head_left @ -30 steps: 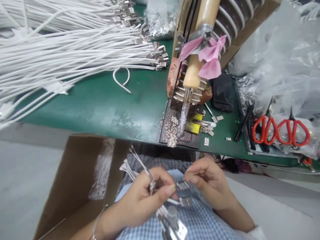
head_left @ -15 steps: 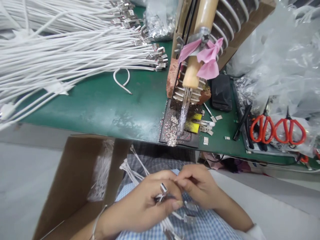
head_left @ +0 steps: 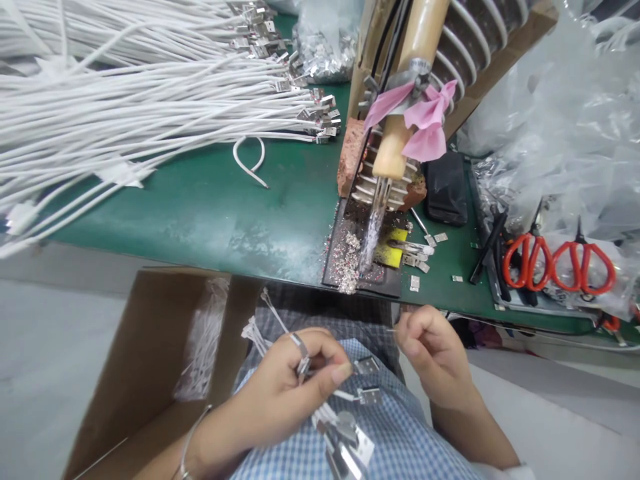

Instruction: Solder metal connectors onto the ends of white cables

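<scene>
Over my lap, my left hand (head_left: pixel 295 390) is closed around a bundle of white USB cables (head_left: pixel 257 337). Its thumb and index finger are pinched together, and a metal plug sits between the fingers. Metal USB plugs (head_left: pixel 370 396) hang below and beside this hand, over the blue checked cloth (head_left: pixel 400 433). My right hand (head_left: pixel 435 357) is raised just off the table's front edge, apart from the left, with thumb and fingers pinched. A faint thin strand (head_left: pixel 385 330) runs left from its fingertips; what it is cannot be made out.
A soldering iron (head_left: pixel 393 150) with a wooden handle stands tip down over a dark plate (head_left: pixel 335 267) with solder bits. White cables (head_left: pixel 165 107) cover the green table's (head_left: pixel 200 227) back left. Red-handled scissors (head_left: pixel 530 263) lie right. A cardboard box (head_left: pixel 135 347) stands lower left.
My right hand has moved away from the left, up and to the right. My left hand has shifted slightly left, and more of the hanging plugs now show.
</scene>
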A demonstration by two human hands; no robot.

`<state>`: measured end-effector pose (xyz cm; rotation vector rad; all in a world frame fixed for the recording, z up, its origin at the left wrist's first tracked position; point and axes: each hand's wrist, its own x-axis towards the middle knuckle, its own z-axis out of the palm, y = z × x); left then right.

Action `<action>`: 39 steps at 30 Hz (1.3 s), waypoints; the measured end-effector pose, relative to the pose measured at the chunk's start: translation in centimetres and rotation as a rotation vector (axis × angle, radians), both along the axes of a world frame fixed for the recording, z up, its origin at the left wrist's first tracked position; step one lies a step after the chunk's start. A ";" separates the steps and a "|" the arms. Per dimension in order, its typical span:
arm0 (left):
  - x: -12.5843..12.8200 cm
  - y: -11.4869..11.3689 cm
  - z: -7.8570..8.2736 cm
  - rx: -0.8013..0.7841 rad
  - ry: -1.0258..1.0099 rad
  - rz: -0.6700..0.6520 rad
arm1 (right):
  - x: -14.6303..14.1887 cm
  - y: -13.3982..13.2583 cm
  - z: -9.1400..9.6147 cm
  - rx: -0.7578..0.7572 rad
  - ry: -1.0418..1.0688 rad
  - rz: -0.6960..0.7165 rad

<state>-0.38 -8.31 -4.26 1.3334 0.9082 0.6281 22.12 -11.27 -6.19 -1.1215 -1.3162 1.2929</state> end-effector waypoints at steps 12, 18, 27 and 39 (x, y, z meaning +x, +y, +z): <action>-0.2 -0.2 -0.1 -0.079 -0.025 -0.058 | -1.8 1.0 0.8 0.119 -0.093 0.191; 0.1 -0.2 -0.3 -0.022 -0.033 0.007 | -3.0 0.6 0.2 0.081 0.033 0.083; 0.3 -0.5 -0.9 0.088 -0.038 0.107 | -3.7 0.6 0.1 0.053 0.083 0.013; 0.5 0.2 -0.1 0.243 0.062 0.058 | -3.7 0.9 0.2 0.077 0.064 0.029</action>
